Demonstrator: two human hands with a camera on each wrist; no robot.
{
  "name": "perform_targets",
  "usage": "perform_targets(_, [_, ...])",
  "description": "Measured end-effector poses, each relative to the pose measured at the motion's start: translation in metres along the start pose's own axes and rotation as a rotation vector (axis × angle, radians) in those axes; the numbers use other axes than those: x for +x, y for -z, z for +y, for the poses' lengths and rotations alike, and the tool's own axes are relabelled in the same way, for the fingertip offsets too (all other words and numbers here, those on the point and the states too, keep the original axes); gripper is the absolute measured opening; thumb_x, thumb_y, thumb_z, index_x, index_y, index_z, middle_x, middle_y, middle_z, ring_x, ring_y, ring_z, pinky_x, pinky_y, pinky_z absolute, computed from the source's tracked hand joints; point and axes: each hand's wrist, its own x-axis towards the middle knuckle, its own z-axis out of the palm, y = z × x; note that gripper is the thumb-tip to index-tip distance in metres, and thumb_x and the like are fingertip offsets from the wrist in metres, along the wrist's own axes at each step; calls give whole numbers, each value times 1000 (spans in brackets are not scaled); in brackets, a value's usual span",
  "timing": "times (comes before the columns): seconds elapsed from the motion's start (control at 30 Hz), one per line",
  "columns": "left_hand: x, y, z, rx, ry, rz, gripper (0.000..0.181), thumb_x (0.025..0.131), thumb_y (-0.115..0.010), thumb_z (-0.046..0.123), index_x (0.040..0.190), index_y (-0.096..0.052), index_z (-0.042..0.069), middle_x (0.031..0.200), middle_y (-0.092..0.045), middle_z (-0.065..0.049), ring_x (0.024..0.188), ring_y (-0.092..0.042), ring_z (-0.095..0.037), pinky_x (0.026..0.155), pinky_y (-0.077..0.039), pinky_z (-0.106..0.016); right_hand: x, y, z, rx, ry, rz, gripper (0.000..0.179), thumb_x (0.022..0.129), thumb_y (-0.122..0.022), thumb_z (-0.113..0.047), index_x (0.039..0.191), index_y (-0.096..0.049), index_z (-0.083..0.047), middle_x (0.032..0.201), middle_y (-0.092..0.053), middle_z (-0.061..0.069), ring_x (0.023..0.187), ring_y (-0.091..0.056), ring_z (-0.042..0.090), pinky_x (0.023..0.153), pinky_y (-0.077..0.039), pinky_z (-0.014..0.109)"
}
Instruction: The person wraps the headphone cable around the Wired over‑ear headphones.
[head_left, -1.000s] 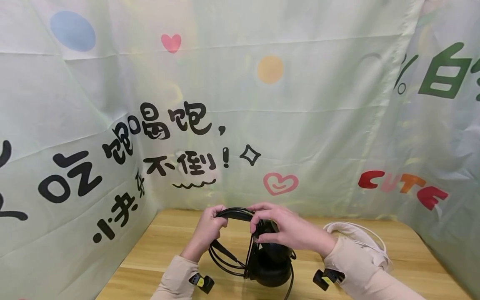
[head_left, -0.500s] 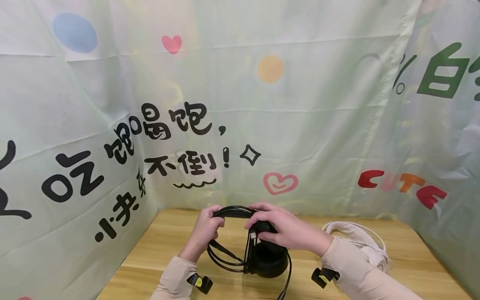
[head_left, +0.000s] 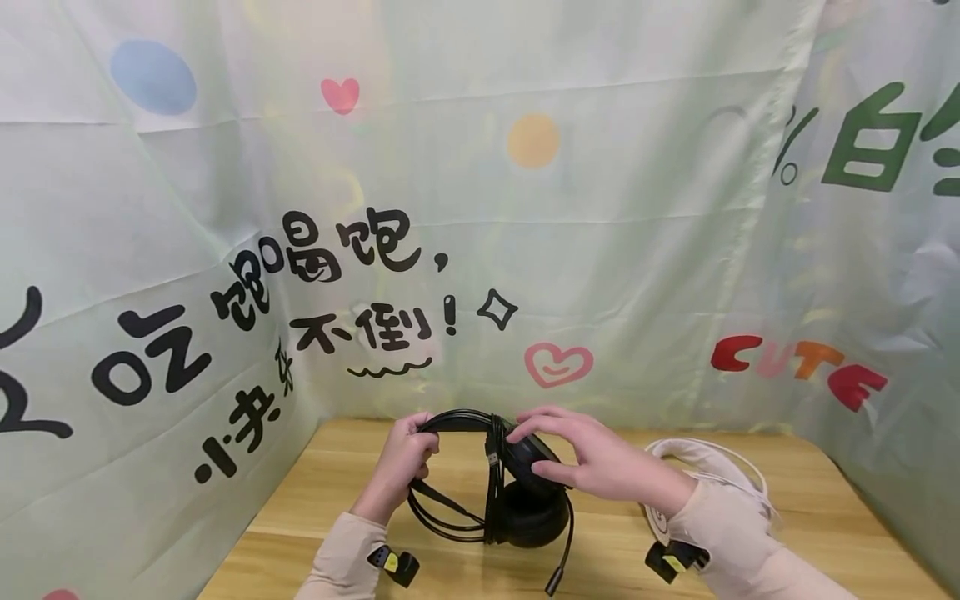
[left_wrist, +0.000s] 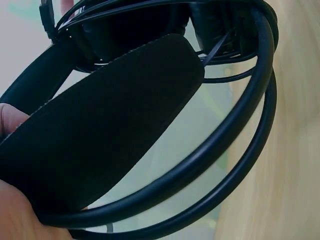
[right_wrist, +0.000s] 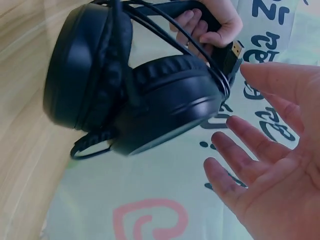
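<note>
Black over-ear headphones (head_left: 531, 512) with a boom microphone (head_left: 555, 579) are held up over the wooden table. My left hand (head_left: 399, 460) grips them by the headband; in the left wrist view the padded band (left_wrist: 115, 120) and two thin outer hoops fill much of the frame. The cable is wound round the headphones near the ear cups, and its USB plug (right_wrist: 237, 48) sticks out by the bundle. My right hand (head_left: 588, 454) is beside the upper ear cup (right_wrist: 170, 107), fingers spread and apart from it in the right wrist view.
White headphones (head_left: 712, 467) lie on the wooden table (head_left: 300, 525) at the right, partly behind my right forearm. A printed cloth curtain (head_left: 637, 250) stands behind the table and along its sides.
My right hand has drawn off the cable bundle to the right, its fingers opening. The headphones have shifted slightly left in my left hand, and the microphone now shows in full.
</note>
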Motion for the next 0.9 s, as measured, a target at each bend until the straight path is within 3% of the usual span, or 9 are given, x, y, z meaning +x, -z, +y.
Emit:
perform_targets(0.33, [6, 11, -12, -71, 61, -14, 22, 83, -48, -9, 77, -39, 10, 55, -25, 7, 48, -20, -8, 45, -23, -21, -20, 9, 15, -12, -39, 44, 35, 105, -70, -22, 139, -66, -28, 150, -63, 3, 140, -59, 33, 111, -50, 62])
perform_targets(0.57, [12, 20, -24, -109, 114, 44, 27, 77, -48, -7, 68, -33, 14, 56, -22, 8, 47, -20, -7, 44, -23, -21, -29, 12, 27, -10, -30, 68, 33, 107, -68, -28, 139, -64, -31, 145, -66, -3, 136, -62, 28, 108, -55, 55])
perform_targets(0.9, [17, 35, -52, -131, 213, 126, 31, 74, -49, -2, 58, -33, 20, 56, -22, 10, 47, -23, -4, 47, -25, -18, -40, 9, 40, 56, -83, 31, 35, 107, -65, -36, 141, -63, -26, 144, -67, -2, 135, -63, 33, 107, -53, 63])
